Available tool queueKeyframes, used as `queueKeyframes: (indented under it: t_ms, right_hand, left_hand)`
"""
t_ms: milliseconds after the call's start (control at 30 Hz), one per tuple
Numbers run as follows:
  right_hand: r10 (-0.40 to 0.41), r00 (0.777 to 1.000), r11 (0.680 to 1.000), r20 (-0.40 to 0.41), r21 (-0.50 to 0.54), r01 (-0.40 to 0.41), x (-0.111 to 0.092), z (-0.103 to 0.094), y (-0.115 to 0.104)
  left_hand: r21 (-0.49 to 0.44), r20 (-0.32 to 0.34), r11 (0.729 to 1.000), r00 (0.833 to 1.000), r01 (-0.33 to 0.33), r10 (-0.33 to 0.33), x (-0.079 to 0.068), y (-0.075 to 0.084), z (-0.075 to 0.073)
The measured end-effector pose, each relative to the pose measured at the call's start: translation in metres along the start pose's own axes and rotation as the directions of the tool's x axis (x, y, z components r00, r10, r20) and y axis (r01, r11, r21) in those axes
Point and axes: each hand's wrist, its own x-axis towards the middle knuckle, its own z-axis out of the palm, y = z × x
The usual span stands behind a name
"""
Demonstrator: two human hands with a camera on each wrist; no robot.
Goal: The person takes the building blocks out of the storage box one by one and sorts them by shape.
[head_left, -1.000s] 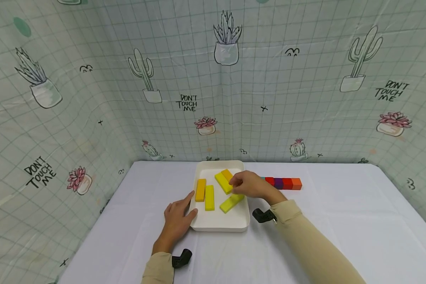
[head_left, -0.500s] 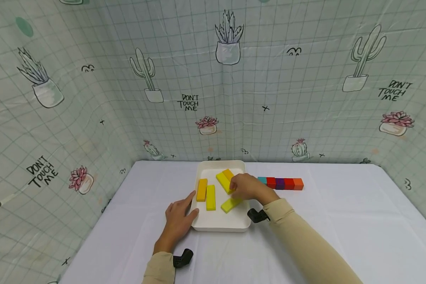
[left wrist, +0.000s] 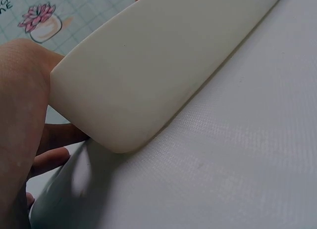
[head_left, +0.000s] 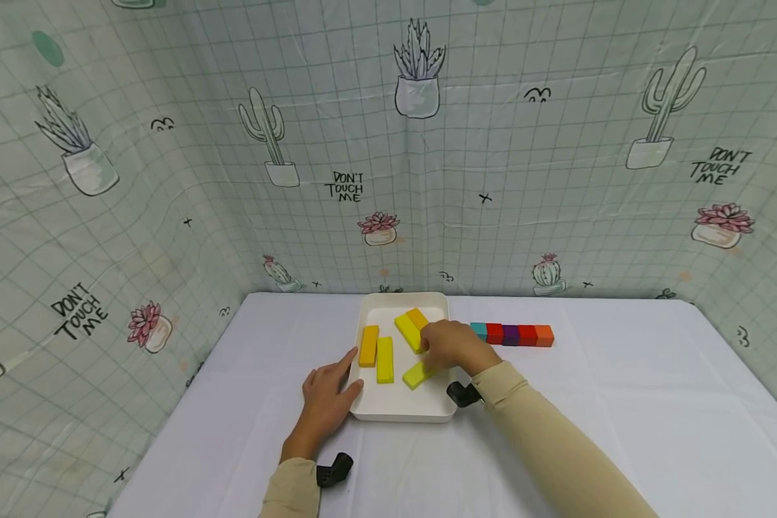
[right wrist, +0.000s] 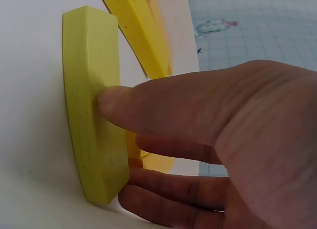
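A shallow white tray (head_left: 401, 410) holds several oblong blocks. My left hand (head_left: 326, 392) grips the tray's left edge; in the left wrist view the thumb goes over the rim and other fingers lie outside the wall. My right hand (head_left: 453, 344) is over the tray's right side, pinching a yellow-green block (right wrist: 94, 105) that lies flat. Its thumb presses one face, with curled fingers by the far side; their contact is partly hidden. Just beyond lie a yellow block (head_left: 406, 333) and an orange-yellow block (head_left: 417, 318). On the left are a yellow block (head_left: 385, 360) and an orange-yellow block (head_left: 368, 347).
Right of the tray, a row of small coloured cubes (head_left: 511, 335) in blue, red, purple and orange sits on the white-covered table (head_left: 621, 403). A patterned cloth (head_left: 492, 158) hangs behind the table and along its sides.
My right hand has shifted slightly left and toward me, coming further over the yellow-green block. The left hand stays on the tray, and the blocks keep their places.
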Motion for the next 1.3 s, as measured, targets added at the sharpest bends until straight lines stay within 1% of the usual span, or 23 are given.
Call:
queueKeyframes:
  t_ms: [233,367,633,933,1133,1300]
  right_hand:
    - [0.012,0.999,0.999,0.051,-0.049,-0.009,-0.002,-0.003,-0.004]
    - [0.015,0.998,0.998,0.058,-0.059,-0.011,-0.001,-0.003,-0.006]
    - [0.004,0.999,0.998,0.039,-0.056,-0.001,0.004,0.002,-0.008]
    - [0.020,0.999,1.000,0.026,-0.004,-0.020,0.005,0.008,-0.007]
    - [-0.003,0.999,1.000,0.043,0.003,0.003,0.007,0.007,-0.001]
    - [-0.006,0.997,1.000,0.071,0.009,0.005,0.008,0.007,0.000]
  left_hand:
    - [0.002,0.002,1.000,1.000,0.011,-0.011,-0.001,0.002,-0.001]
    - [0.002,0.007,1.000,1.000,0.016,-0.016,0.000,0.002,-0.002]
    - [0.005,0.001,1.000,1.000,0.014,-0.014,0.000,0.001,-0.001]
    - [-0.002,-0.003,1.000,1.000,0.009,-0.009,0.000,0.001,0.000]
    - [-0.011,0.001,1.000,1.000,0.014,-0.014,0.001,0.002,0.000]
    - [-0.007,0.000,1.000,1.000,0.017,-0.017,0.002,0.000,0.000]
